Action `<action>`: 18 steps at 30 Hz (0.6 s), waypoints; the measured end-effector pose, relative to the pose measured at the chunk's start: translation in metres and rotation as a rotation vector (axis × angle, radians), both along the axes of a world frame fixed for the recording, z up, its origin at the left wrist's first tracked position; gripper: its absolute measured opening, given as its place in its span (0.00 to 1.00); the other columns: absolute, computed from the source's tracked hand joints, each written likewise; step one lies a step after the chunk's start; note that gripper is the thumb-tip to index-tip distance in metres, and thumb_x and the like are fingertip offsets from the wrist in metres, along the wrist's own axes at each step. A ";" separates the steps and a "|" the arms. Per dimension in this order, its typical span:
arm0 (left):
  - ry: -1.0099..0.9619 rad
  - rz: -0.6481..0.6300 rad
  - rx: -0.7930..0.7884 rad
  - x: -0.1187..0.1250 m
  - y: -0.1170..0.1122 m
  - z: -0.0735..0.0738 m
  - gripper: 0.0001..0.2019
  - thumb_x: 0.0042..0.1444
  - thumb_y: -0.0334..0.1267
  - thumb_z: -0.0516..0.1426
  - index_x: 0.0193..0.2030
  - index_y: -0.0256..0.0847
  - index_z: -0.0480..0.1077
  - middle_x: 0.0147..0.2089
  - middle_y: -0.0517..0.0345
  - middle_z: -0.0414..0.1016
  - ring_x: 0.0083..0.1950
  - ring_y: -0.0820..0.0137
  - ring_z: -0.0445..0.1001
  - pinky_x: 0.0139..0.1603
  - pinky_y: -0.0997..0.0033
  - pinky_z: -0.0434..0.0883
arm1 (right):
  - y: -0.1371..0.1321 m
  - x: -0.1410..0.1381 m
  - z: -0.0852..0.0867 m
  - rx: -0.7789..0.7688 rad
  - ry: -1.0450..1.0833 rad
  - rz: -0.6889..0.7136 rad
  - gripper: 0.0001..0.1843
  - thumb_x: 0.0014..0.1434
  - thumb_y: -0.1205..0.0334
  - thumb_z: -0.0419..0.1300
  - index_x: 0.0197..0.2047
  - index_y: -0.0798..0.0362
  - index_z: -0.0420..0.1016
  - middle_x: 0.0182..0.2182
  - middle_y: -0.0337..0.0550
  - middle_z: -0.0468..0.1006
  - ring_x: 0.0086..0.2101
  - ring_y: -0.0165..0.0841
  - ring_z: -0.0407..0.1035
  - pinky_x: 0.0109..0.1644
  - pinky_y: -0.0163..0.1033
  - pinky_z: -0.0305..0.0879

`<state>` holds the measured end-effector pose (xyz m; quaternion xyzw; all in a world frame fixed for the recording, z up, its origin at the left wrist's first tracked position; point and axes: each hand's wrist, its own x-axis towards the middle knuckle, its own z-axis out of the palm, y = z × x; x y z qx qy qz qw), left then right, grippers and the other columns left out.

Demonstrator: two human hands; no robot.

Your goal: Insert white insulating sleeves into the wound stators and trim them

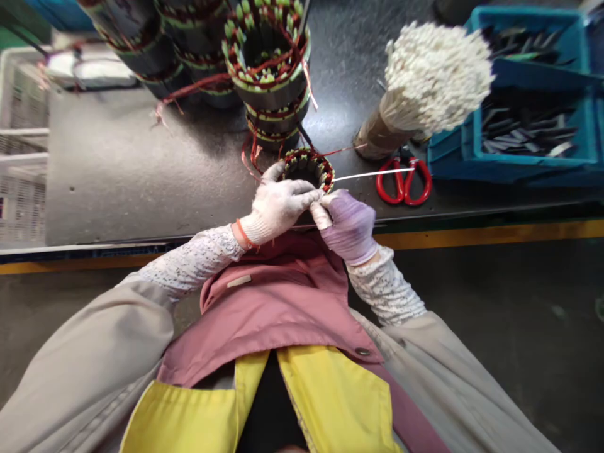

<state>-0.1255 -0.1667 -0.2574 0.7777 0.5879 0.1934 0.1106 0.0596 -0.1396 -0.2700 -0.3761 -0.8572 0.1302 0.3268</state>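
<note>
A small wound motor stator (326, 168) with red windings and pale green slot liners sits near the bench's front edge. My left hand (279, 206), in a white glove, grips its near left side, thumb at the left and fingers over the near rim. In a purple glove, my right hand (348, 225) is closed in a pinch at that same rim, against the left fingertips. What the pinch holds is hidden. From the stator's right side a white cord (368, 174) runs out across a pair of red-handled scissors (427, 184).
Behind the hands stand stacked stators (271, 94) with loose red leads. A wrapped bundle of white cords (436, 75) stands at the right, beside blue bins (523, 165) of dark strips. White plastic baskets (23, 160) are at the far left of the metal bench (117, 182).
</note>
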 end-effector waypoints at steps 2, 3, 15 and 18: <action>-0.020 0.000 0.010 -0.002 0.002 -0.002 0.18 0.71 0.47 0.48 0.54 0.51 0.79 0.52 0.55 0.81 0.56 0.62 0.77 0.71 0.49 0.59 | -0.004 0.010 0.007 0.119 -0.057 0.119 0.14 0.67 0.55 0.56 0.32 0.50 0.76 0.28 0.45 0.78 0.30 0.35 0.71 0.34 0.39 0.64; -0.037 -0.008 0.022 -0.003 0.002 -0.004 0.17 0.71 0.47 0.50 0.55 0.51 0.78 0.53 0.55 0.81 0.56 0.63 0.77 0.71 0.50 0.59 | -0.008 0.015 0.010 0.173 -0.054 0.169 0.12 0.66 0.56 0.58 0.31 0.50 0.76 0.27 0.43 0.78 0.28 0.33 0.70 0.32 0.39 0.62; 0.032 -0.291 0.036 -0.028 -0.001 0.000 0.14 0.70 0.40 0.52 0.54 0.51 0.78 0.55 0.57 0.81 0.57 0.66 0.78 0.76 0.51 0.53 | 0.005 -0.032 0.043 -1.165 0.878 0.259 0.27 0.62 0.41 0.55 0.22 0.48 0.50 0.18 0.31 0.58 0.13 0.20 0.42 0.11 0.31 0.44; 0.143 -0.335 0.044 -0.026 0.000 0.018 0.15 0.68 0.39 0.54 0.58 0.49 0.75 0.61 0.53 0.77 0.63 0.62 0.74 0.72 0.50 0.61 | 0.034 -0.045 0.051 -1.023 0.849 0.173 0.28 0.64 0.36 0.53 0.23 0.49 0.55 0.21 0.35 0.63 0.15 0.21 0.52 0.15 0.31 0.54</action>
